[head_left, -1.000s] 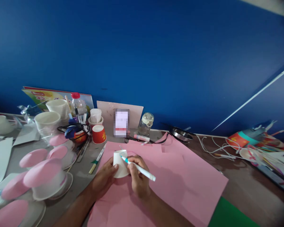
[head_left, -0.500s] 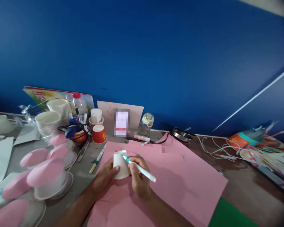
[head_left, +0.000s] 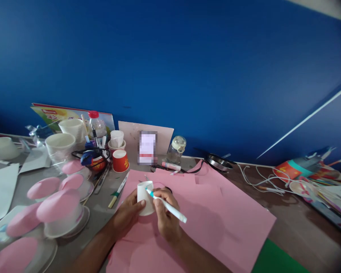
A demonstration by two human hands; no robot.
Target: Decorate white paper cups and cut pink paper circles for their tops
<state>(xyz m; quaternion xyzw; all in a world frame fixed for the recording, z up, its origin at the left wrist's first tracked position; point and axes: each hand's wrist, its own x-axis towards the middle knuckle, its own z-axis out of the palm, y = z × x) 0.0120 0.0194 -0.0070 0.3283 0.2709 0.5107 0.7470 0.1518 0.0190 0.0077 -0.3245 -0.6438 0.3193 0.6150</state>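
Note:
My left hand (head_left: 130,209) grips a white paper cup (head_left: 143,199) by its side, with the thumb on the near face. The cup is upside down, its narrower end upward. In my right hand (head_left: 167,216) is a white marker (head_left: 174,211) with a teal tip section. Its tip meets the cup near the upper edge, where a small teal mark shows. Both hands are over large sheets of pink paper (head_left: 199,220). The fingers of my left hand behind the cup are hidden.
Several upturned cups with pink paper tops (head_left: 58,204) stand at the left. Behind them are stacked paper cups (head_left: 71,131), a red paper cup (head_left: 121,161) and a red-capped bottle (head_left: 96,125). A phone (head_left: 147,148), a glass jar (head_left: 176,149) and white cables (head_left: 252,178) lie farther back.
The marker tip has shifted slightly on the cup's upper part, and the marker's angle differs a little. Both hands keep their hold. The whole view has moved slightly.

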